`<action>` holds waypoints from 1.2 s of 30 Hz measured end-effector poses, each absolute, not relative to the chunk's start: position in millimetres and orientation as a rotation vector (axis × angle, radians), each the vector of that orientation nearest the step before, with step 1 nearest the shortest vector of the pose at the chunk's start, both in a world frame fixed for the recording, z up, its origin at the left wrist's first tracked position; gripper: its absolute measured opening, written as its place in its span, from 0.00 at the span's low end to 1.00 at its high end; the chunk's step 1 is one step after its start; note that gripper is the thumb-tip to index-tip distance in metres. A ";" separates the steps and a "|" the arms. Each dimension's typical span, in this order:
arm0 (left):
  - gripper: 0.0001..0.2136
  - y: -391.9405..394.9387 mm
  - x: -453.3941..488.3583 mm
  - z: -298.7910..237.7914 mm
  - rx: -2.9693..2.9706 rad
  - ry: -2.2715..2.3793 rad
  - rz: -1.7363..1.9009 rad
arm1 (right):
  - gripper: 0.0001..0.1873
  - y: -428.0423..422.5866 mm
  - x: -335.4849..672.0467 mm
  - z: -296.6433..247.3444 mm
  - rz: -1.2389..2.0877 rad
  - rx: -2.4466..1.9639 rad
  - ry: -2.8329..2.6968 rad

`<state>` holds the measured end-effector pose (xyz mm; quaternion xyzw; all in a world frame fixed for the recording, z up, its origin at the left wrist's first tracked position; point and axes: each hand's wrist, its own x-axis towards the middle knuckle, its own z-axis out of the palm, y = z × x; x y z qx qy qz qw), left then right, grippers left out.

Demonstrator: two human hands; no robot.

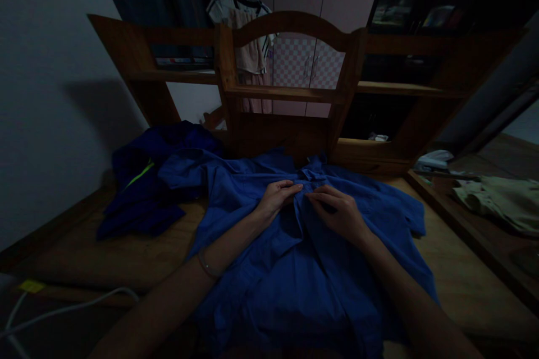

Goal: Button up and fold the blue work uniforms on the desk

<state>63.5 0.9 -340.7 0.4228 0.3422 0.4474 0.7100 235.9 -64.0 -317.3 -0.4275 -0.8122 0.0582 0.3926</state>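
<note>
Blue shirt spread on desk, mid-frame. Left hand, right hand: fingers pinched closed on front edges below collar. Looks soft, light, floppy; grip hems.

matt blue cloth shirt; smooth wooden table; glossy wooden shelf.

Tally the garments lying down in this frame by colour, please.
Bright blue: 1, the shirt pinched by the left hand and right hand.
Dark blue: 1, the heap at left.
Khaki: 1, the garment at right.
Total: 3.
</note>
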 end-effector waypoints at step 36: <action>0.14 -5.6 66.4 -346.7 1.830 1.085 1.180 | 0.18 -73.0 204.6 -334.5 0.408 -1.474 -1.744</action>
